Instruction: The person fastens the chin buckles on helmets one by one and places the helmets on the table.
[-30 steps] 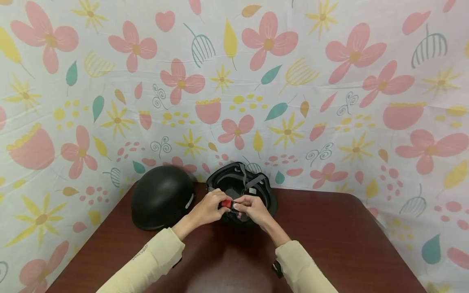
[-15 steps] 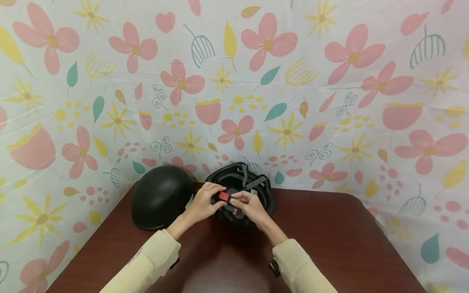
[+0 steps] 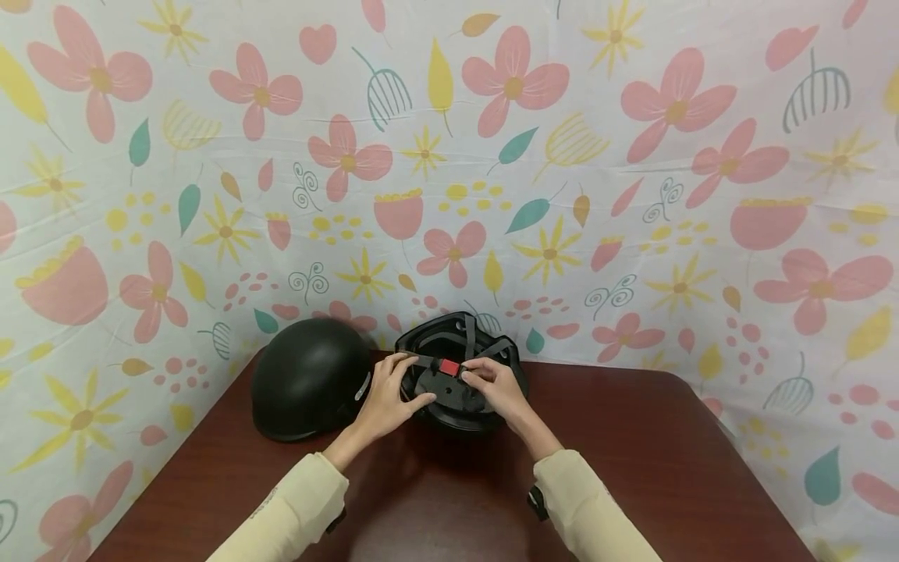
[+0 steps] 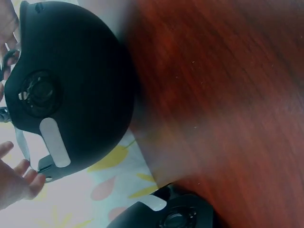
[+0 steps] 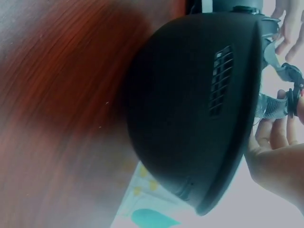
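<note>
An upturned black helmet [image 3: 460,422] shows its dark padded inside and grey straps. Across its opening runs the chin strap with a black and red buckle [image 3: 449,367]. My right hand [image 3: 504,396] pinches the buckle's right end between thumb and fingertips. At the left rim my left hand [image 3: 383,400] has its thumb spread from its fingers, the fingertips by the strap; whether they touch it I cannot tell. The right wrist view shows the vented side of the shell [image 5: 185,104] and the webbing strap [image 5: 271,106]. The buckle is partly cut off there.
A second black helmet [image 3: 309,382] lies dome up to the left, near the first. Both are on a dark red-brown wooden table [image 3: 632,453]. Behind the table hangs a flower-patterned cloth [image 3: 456,187].
My left hand has come off the buckle and moved left to the helmet's rim, fingers spread. The buckle, pinched by my right hand, has shifted slightly up and right.
</note>
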The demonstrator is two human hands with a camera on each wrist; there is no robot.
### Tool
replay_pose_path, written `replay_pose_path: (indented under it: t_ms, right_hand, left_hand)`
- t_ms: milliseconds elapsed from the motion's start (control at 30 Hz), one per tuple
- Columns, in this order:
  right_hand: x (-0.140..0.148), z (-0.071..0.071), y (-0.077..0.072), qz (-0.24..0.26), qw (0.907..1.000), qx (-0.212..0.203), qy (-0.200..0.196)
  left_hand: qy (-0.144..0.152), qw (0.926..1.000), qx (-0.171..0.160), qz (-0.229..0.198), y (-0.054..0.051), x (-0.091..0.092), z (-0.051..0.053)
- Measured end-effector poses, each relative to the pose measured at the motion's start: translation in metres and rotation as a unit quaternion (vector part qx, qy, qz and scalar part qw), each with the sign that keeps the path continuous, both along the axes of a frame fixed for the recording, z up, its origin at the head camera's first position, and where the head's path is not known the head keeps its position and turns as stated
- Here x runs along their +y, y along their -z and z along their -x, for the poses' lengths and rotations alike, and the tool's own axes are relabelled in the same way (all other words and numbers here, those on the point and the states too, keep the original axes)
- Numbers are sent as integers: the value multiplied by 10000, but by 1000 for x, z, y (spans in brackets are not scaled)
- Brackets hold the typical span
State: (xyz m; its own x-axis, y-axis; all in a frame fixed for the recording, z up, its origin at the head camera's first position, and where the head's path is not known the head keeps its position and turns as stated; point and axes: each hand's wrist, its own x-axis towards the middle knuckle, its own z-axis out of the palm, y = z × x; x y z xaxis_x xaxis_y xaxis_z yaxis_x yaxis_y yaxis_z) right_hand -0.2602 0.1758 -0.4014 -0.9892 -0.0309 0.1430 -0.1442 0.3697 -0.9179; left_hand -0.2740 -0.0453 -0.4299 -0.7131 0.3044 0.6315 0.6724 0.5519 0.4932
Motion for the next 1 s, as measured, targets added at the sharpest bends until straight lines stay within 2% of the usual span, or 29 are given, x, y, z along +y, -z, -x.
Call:
replay_pose_path:
  t_ms: [100, 233, 500, 633, 733, 900, 1000]
  right_hand:
    - [3, 1, 5, 48, 9999, -93, 111]
    - [5, 3, 10, 38, 9997, -201, 153]
    - [7, 5, 14, -17, 9994, -316, 109]
    - [4, -8, -2, 202, 9996, -165, -136]
    - [3, -13, -10, 344, 9991, -120, -202]
    - [13, 4, 6, 413, 9990, -187, 1]
    - [18, 8, 9, 442, 9988, -156, 107]
  left_hand:
    - [-55, 9997, -239, -5, 5, 1, 0]
    - [-28, 9994, -354, -35, 7, 2, 1]
    - [76, 9976, -655, -189, 7, 0, 1]
    - [3, 9969, -761, -177, 6, -3, 3]
    - [-4, 9966, -807, -136, 5, -6, 6]
    - [11, 9956, -929, -98, 3, -9, 9]
    - [-36, 9951, -980, -78, 3, -11, 10]
